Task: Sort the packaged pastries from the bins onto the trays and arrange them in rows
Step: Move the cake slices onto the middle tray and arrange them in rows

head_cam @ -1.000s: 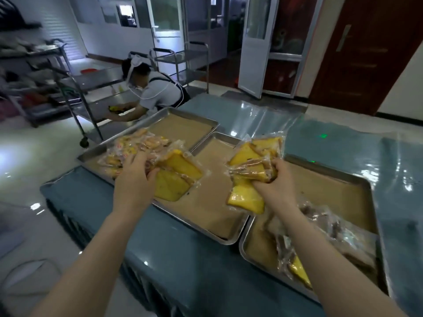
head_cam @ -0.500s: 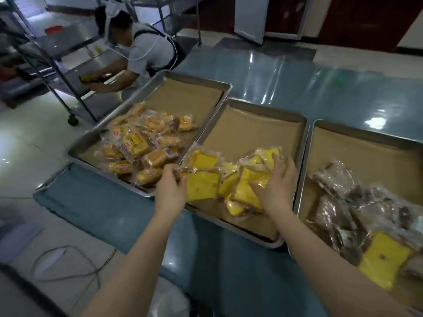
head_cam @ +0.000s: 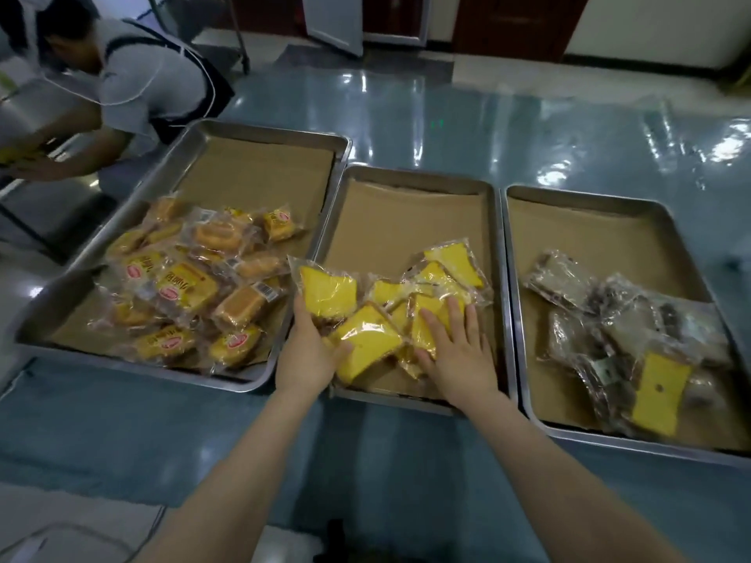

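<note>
Three steel trays lined with brown paper lie side by side. The middle tray (head_cam: pixel 414 184) holds a loose heap of yellow cake slices in clear wrappers (head_cam: pixel 437 278). My left hand (head_cam: pixel 309 351) grips the near slice (head_cam: pixel 365 343) at the heap's left edge, thumb on top. Flat on the slices to the right lies my right hand (head_cam: pixel 455 351) with fingers straight and spread. The left tray (head_cam: pixel 260 134) carries a pile of orange packaged pastries (head_cam: pixel 191 286). In the right tray (head_cam: pixel 609 201) sit dark wrapped pastries (head_cam: pixel 634 314) and one yellow slice (head_cam: pixel 660 392).
The trays stand on a table with a shiny blue-green cover (head_cam: pixel 467 123). Another person (head_cam: pixel 134 75) bends over a metal trolley beyond the left tray. A white door and dark wooden doors stand at the back.
The yellow slices that both hands held up a second ago now lie in the middle tray. My view has tilted down and my right hand has flattened onto the heap.
</note>
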The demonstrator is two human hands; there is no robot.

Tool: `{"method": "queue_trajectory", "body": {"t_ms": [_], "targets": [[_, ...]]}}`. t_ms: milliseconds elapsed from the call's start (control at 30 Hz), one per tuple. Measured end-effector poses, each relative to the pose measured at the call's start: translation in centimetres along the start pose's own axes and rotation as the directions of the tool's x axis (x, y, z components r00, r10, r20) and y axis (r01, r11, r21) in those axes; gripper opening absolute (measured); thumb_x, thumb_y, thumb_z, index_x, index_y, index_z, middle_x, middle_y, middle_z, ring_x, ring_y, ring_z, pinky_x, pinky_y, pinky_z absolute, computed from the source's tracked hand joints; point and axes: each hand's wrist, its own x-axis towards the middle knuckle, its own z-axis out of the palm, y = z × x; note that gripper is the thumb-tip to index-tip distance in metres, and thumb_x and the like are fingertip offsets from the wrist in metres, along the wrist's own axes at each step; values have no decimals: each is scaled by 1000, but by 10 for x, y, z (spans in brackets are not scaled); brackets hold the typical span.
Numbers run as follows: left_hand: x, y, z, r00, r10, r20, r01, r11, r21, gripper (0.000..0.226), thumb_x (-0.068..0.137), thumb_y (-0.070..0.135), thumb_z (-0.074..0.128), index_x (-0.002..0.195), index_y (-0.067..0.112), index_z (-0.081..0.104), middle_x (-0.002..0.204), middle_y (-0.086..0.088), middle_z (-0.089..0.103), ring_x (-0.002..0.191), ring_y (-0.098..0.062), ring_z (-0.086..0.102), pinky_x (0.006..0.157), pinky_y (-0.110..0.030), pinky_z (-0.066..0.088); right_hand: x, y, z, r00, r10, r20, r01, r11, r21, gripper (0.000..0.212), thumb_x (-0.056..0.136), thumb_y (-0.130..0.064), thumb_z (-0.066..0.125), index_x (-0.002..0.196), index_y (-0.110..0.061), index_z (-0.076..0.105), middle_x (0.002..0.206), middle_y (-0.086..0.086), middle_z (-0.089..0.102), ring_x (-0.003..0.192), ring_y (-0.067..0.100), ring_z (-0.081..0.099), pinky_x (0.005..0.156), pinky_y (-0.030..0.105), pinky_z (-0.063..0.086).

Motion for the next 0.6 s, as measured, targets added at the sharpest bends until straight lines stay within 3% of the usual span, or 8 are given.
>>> {"method": "queue_trajectory", "body": {"t_ms": [67,100,233,300,400,500,600], "targets": [[-4,1,0,999,16,29,-17,999,33,108,78,40,72,147,32,-11,145,0,42,117,-28,54,89,-41,47,-5,-4,-4,1000,6,-19,-4,996,92,62,96,-53,39,149,-38,12,159,-3,-19,143,25,-24,117,52,7],[-5,0,0,998,30,55,-28,999,-28,104,80,39,69,147,34,-10,143,3,45,117,-25,55,90,-41,47,-12,-3,-6,997,12,-78,1,987,161,61,95,-50,44,149,-33,20,160,-1,-10,145,24,-18,117,49,7],[-5,-12,-3,976,79,202,-20,961,-276,97,78,21,75,147,38,9,137,12,50,117,-10,55,95,-36,45,-42,13,-12,901,128,-414,29,935,352,36,87,-20,66,122,-13,59,143,8,45,139,30,29,110,43,28],[-3,-15,2,941,109,321,1,946,-323,103,74,11,77,148,35,9,144,8,43,123,-11,51,103,-43,42,-49,25,-16,885,179,-431,6,919,395,24,84,-11,67,108,-11,65,132,8,51,131,30,39,105,38,33],[3,-7,9,906,97,413,18,964,-267,101,73,12,79,147,30,13,145,4,42,126,-15,48,105,-47,39,-50,37,-23,889,175,-424,0,924,382,18,84,-9,65,102,-13,66,127,3,53,126,25,42,101,33,34],[6,4,13,968,33,247,-19,998,-57,97,68,27,82,143,23,22,146,-3,37,130,-23,42,105,-44,37,-51,51,-30,886,183,-426,-14,929,370,18,85,-8,63,102,-15,67,124,-1,57,123,20,48,101,37,40],[-4,12,18,1000,2,-7,0,984,180,117,69,38,81,150,21,-3,158,-12,-5,143,-31,14,111,-46,26,-55,70,-36,855,229,-465,-54,932,358,19,84,-3,64,99,-10,70,122,3,62,122,25,52,101,40,40]]}}
